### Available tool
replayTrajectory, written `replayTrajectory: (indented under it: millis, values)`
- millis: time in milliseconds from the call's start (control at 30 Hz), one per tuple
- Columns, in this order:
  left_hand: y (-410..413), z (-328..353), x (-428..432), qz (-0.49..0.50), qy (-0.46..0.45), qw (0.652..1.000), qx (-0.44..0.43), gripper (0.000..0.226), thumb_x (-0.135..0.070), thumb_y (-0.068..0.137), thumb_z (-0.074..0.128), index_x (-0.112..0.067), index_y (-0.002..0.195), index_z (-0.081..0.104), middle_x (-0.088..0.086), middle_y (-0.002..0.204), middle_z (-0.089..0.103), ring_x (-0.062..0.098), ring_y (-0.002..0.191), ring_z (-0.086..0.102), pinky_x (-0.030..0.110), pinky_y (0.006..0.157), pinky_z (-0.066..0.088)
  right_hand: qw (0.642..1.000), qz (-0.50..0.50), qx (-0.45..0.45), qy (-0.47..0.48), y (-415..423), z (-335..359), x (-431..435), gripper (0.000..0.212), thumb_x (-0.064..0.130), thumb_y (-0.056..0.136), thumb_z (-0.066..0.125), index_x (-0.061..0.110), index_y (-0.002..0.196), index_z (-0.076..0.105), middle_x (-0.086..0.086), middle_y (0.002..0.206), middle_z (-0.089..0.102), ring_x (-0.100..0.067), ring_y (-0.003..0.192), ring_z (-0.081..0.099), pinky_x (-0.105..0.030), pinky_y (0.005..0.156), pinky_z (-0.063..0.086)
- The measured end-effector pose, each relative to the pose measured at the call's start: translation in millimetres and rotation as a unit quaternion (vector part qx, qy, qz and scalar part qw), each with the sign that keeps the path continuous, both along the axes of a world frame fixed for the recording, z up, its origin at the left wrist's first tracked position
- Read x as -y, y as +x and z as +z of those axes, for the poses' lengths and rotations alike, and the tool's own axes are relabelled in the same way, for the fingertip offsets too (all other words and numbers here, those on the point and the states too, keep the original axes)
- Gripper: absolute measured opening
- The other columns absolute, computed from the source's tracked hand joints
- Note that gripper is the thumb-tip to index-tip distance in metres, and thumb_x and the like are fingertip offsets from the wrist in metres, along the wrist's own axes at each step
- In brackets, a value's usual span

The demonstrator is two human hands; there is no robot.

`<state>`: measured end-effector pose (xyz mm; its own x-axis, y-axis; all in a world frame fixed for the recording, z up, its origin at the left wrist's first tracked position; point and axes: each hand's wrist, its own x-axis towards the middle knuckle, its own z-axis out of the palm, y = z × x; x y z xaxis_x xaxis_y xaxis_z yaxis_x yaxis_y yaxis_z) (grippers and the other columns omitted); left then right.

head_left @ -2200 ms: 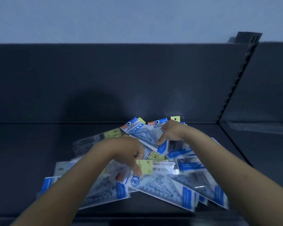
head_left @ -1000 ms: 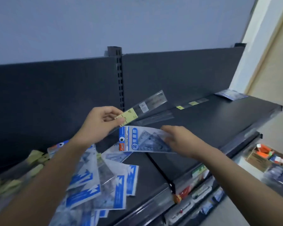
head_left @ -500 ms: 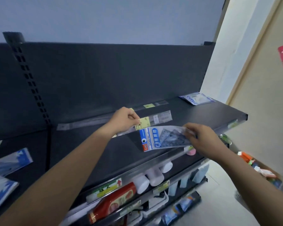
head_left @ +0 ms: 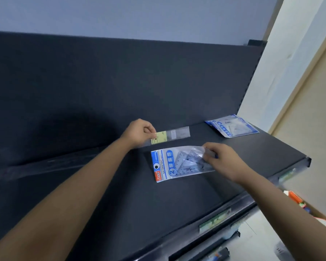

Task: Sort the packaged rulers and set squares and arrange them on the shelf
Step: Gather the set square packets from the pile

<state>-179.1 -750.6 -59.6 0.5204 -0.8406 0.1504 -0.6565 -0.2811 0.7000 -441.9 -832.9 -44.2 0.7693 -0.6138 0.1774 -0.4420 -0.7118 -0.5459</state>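
Obs.: the left hand pinches a short packaged ruler by its yellow-label end, with thumb and curled fingers closed on it. The clear sleeve sticks out rightward above the dark top shelf. The right hand grips a "GEOMETRIC" set-square pack by its right edge, fingers curled onto the film. I cannot tell whether that pack touches the board.

Landmark: a blue-and-white set-square pack lying flat at the shelf's far right end.
- The held ruler is left of it, close to the back panel.
- The held set-square pack is left of it and nearer the front edge.
- Well left of it, along the foot of the back panel, lies a long clear strip. It is probably long packaged rulers, but too dim to be sure.

Progress, my estimate: early. One pack is visibly placed, perhaps the strip too. The two items in hand are not yet set down. Any unsorted stock is out of view, so the remainder cannot be counted.
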Motion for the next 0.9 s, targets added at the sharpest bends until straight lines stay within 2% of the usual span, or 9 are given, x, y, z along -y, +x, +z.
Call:
replayTrajectory:
  millis: [133,300,433,467,533,633,733,833,900]
  values:
    - [8.7,-9.9,25.8,-0.005,0.046,0.999,0.016,0.007,-0.018,0.078,0.078,-0.016,0.081,0.072,-0.007,0.074,0.071,0.008,0.072,0.066,0.028,0.074,0.053,1.0,0.004,0.01,0.025,12.9,-5.5,34.2,0.033,0.005,0.088,0.053,0.028,0.064,0.049,0.011,0.058,0.049,-0.002,0.058,0.046,-0.014,0.058,0.035]
    - [4.0,-14.2,31.4,0.002,0.11,0.979,0.169,0.012,-0.03,0.087,0.068,-0.021,0.094,0.07,-0.005,0.095,0.07,0.015,0.089,0.064,0.034,0.078,0.052,0.997,0.033,0.0,0.075,20.3,-12.2,60.4,0.021,0.004,0.085,0.054,0.016,0.068,0.054,0.005,0.062,0.054,-0.004,0.058,0.046,-0.017,0.058,0.037]
    - [-3.2,-8.4,37.3,-0.01,0.127,0.961,0.245,0.017,-0.031,0.093,0.058,-0.019,0.101,0.068,-0.001,0.102,0.067,0.018,0.094,0.061,0.038,0.079,0.051,0.994,0.056,-0.006,0.092,17.9,-13.6,84.0,0.026,0.005,0.084,0.056,0.021,0.064,0.053,0.008,0.061,0.052,-0.003,0.058,0.044,-0.019,0.058,0.036]
    - [-9.4,-4.4,41.0,-0.021,0.098,0.97,0.221,0.018,-0.031,0.094,0.057,-0.019,0.1,0.069,-0.001,0.1,0.068,0.017,0.091,0.061,0.039,0.08,0.051,0.994,0.062,-0.011,0.093,15.8,-12.8,91.3,0.021,0.005,0.085,0.056,0.016,0.067,0.055,0.006,0.064,0.052,-0.005,0.06,0.044,-0.021,0.059,0.036]
    - [-32.1,7.6,53.3,-0.063,0.037,0.991,0.113,0.022,-0.036,0.094,0.057,-0.02,0.093,0.072,-0.003,0.089,0.071,0.015,0.084,0.064,0.04,0.08,0.052,0.993,0.075,-0.011,0.092,9.0,-9.7,108.5,0.01,0.004,0.085,0.055,0.002,0.075,0.054,-0.002,0.068,0.05,-0.01,0.064,0.044,-0.026,0.06,0.035]
    - [-80.5,30.5,83.6,-0.143,0.07,0.987,-0.033,0.029,-0.049,0.088,0.061,-0.022,0.091,0.072,-0.005,0.086,0.072,0.007,0.081,0.066,0.027,0.077,0.051,0.993,0.081,-0.006,0.086,-6.4,-4.2,143.3,0.008,0.004,0.085,0.053,0.0,0.078,0.054,-0.002,0.07,0.049,-0.01,0.064,0.042,-0.026,0.06,0.033]
    - [-116.4,36.9,125.4,-0.172,0.124,0.977,-0.038,0.017,-0.033,0.082,0.075,-0.019,0.09,0.069,-0.006,0.084,0.073,0.003,0.073,0.067,0.02,0.066,0.051,0.993,0.083,-0.002,0.084,-27.3,2.1,186.9,0.013,0.003,0.085,0.053,0.005,0.072,0.052,0.003,0.067,0.046,-0.008,0.062,0.041,-0.027,0.061,0.032]
    - [-142.1,31.3,165.5,-0.136,0.108,0.983,-0.065,0.013,-0.018,0.08,0.077,-0.014,0.084,0.066,-0.003,0.076,0.071,0.002,0.062,0.063,0.015,0.057,0.046,0.992,0.099,0.003,0.081,-54.0,4.9,235.3,0.016,0.002,0.084,0.056,0.005,0.069,0.052,0.003,0.063,0.045,-0.004,0.056,0.04,-0.023,0.057,0.033]
    - [-159.7,25.9,190.3,-0.107,0.094,0.986,-0.086,0.017,-0.017,0.078,0.08,-0.008,0.086,0.068,-0.001,0.078,0.073,0.002,0.066,0.065,0.015,0.059,0.049,0.991,0.119,0.011,0.063,-71.0,3.8,268.1,0.016,0.005,0.082,0.06,0.008,0.068,0.054,-0.003,0.062,0.048,-0.005,0.056,0.041,-0.022,0.055,0.032]
